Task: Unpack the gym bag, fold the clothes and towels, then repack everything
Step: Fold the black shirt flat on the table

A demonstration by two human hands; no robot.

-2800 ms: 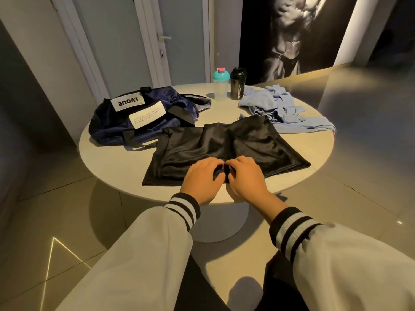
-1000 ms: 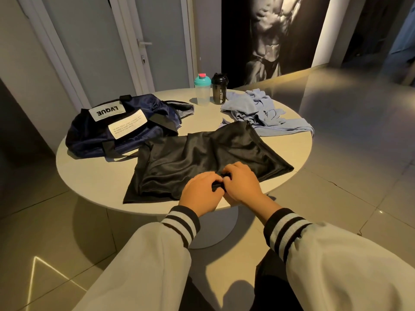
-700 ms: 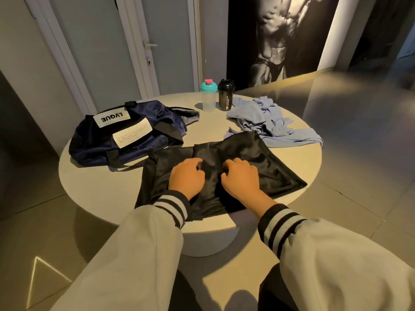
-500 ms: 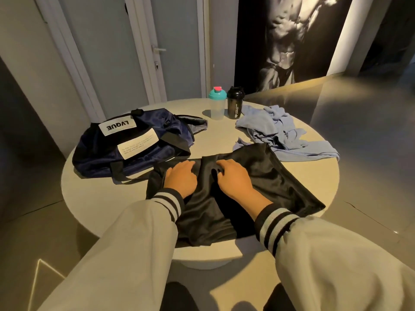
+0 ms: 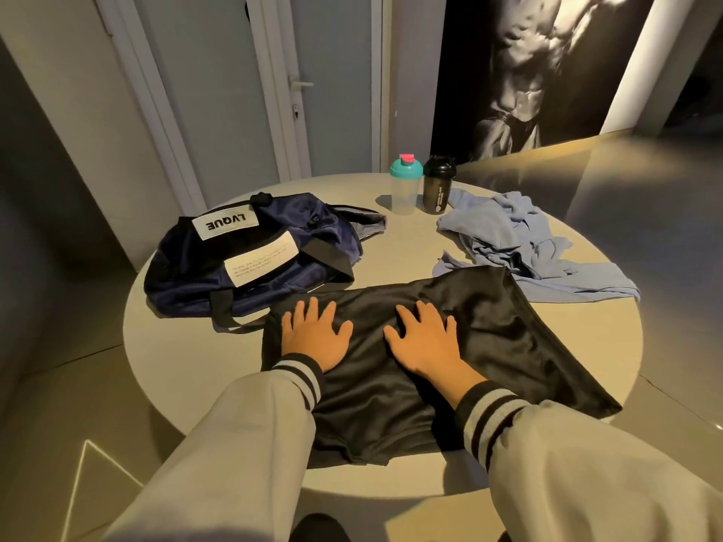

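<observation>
A black shiny garment (image 5: pixel 504 338) lies folded over on the round table (image 5: pixel 176 346), its near edge hanging slightly past the table's front. My left hand (image 5: pixel 315 336) lies flat on its left part with fingers spread. My right hand (image 5: pixel 424 340) presses flat on its middle, fingers also spread. A navy gym bag (image 5: pixel 250 260) with white labels sits behind, at the left, its far end unzipped. A crumpled light blue garment (image 5: pixel 520 244) lies at the back right, touching the black one's far corner.
Two shaker bottles stand at the table's far edge: a clear one with a teal lid (image 5: pixel 405 185) and a black one (image 5: pixel 438 185). Behind the table are a closed door (image 5: pixel 242 84) and a dark wall poster (image 5: pixel 520 68). Tiled floor surrounds the table.
Both hands carried the black garment's near edge away from me, folding it over. They then let go, spread apart and now lie flat on the fabric.
</observation>
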